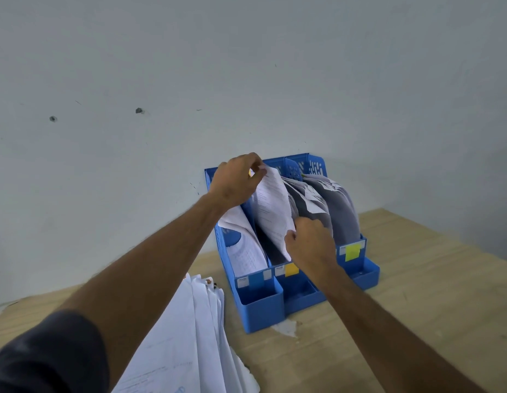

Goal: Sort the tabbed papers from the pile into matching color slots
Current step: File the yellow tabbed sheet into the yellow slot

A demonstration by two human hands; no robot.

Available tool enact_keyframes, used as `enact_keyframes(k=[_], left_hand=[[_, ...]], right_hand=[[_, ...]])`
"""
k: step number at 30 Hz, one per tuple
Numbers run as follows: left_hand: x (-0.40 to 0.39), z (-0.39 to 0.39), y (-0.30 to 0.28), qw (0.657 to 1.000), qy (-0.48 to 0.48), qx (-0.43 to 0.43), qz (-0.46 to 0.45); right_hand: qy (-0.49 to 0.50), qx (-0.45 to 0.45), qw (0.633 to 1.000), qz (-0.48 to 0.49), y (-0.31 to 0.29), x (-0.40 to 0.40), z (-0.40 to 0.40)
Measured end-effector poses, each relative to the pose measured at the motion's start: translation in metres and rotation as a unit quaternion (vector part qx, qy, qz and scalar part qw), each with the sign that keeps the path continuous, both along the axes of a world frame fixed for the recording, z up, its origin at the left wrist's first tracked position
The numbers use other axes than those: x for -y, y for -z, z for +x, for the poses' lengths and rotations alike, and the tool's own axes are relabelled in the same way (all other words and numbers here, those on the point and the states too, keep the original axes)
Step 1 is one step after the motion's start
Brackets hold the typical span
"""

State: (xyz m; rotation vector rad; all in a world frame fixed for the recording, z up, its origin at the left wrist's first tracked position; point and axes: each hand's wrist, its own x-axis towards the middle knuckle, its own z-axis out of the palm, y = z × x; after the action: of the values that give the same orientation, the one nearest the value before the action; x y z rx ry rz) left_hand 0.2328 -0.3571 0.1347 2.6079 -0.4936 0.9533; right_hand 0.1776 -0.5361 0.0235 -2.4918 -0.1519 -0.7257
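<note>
Now mid-filing: one sheet (272, 211) going into the second slot from the left of the blue file rack (261, 310), the slot marked by an orange tab (291, 269) at centre frame. Left hand (236, 181), just above centre, pinching the sheet's top corner between thumb and fingertips. Right hand (312, 243), lower and to the right, curled at the sheet's lower edge and seemingly gripping it, though the fingertips stay hidden behind the knuckles. Sheet standing tilted, bowed, lower part already between the slot walls, top still above the rack. Whether its own tab matches orange cannot be told; only a speck of yellow-orange peeks out by the left fingers.

Left slot holding printed pages (246, 251); right slots stuffed with more papers (331, 205); a yellow tab (352, 251) on the slot at right of centre. Rack resting on a wooden table (417, 307) against a pale wall (246, 66).

Judged next: press the sheet down until seated, let go with both hands, then reach back to the pile (201, 336) in the lower left of the frame for another. Calls for keeping the sheet flat enough not to crumple against pages already inside, and for reading the next tab's colour before choosing a slot. Plenty of pile left, so likely far from finished.
</note>
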Motion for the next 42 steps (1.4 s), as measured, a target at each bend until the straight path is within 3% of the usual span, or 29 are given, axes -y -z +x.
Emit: enact_keyframes(k=[4,6,12,17,25,31,35,38,42], left_hand=[[0.004,0.000,-0.007,0.998,0.010,0.061,-0.032],[0.005,-0.002,-0.011,0.998,0.021,0.046,-0.034],[0.003,-0.001,0.005,0.996,0.014,-0.039,0.074],[-0.003,-0.002,0.013,0.987,0.003,-0.109,0.115],[-0.005,-0.008,0.015,0.991,0.008,-0.101,0.090],[-0.032,-0.041,0.026,0.997,0.055,-0.024,-0.043],[-0.071,-0.080,0.039,0.992,0.025,0.051,-0.114],[-0.116,-0.110,0.056,0.982,-0.039,0.056,-0.174],[-0.180,-0.144,0.098,0.966,-0.114,-0.045,-0.229]], right_hand=[[-0.033,0.046,0.989,0.135,-0.001,-0.004,0.006],[-0.042,0.035,0.981,0.187,0.000,-0.005,0.006],[0.005,-0.012,1.000,0.015,0.016,0.000,0.001],[0.025,0.003,0.999,0.035,0.021,0.006,0.008],[0.021,0.015,0.998,0.050,0.014,0.005,0.011],[-0.097,0.108,0.980,0.134,0.006,-0.029,-0.021],[-0.195,0.128,0.961,0.151,0.005,-0.072,-0.039],[-0.278,0.062,0.943,0.173,0.012,-0.111,-0.051],[-0.340,-0.114,0.922,0.148,0.037,-0.162,-0.057]])
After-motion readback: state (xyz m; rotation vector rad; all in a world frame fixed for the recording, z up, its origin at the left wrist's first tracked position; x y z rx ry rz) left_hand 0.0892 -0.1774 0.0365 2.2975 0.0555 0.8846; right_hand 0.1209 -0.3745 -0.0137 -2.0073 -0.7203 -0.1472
